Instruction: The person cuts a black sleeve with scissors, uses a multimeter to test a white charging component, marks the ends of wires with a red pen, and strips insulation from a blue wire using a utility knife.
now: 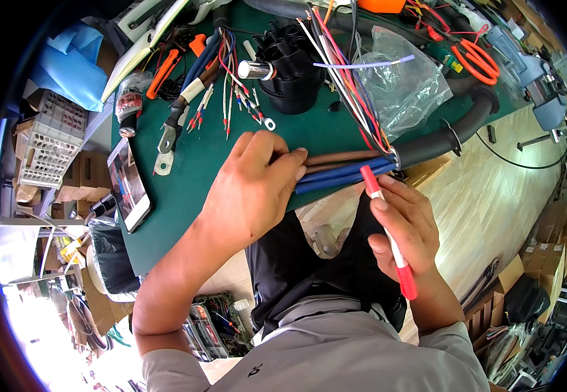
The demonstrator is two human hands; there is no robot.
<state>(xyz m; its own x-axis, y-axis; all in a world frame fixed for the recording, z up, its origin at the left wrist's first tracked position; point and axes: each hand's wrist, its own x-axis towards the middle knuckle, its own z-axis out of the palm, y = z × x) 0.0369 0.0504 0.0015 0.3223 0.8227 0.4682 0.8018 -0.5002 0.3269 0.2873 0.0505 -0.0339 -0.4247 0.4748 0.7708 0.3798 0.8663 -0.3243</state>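
We see the left hand (252, 175) pinching brown wires (345, 157) between its fingertips, blue wires (343, 178) just below; right-hand (409, 222) fingers clasp a red-and-white marker (394, 247). Green tabletop (189, 140) stretches from the left fingers toward a phone (129, 184), its near edge below them.

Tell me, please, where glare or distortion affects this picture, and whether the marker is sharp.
In the head view, the lower left blows out to white, the clear plastic bag glints and the floor at right shines; shapes bend toward the black rim; the red-and-white marker in the right hand looks fairly sharp.
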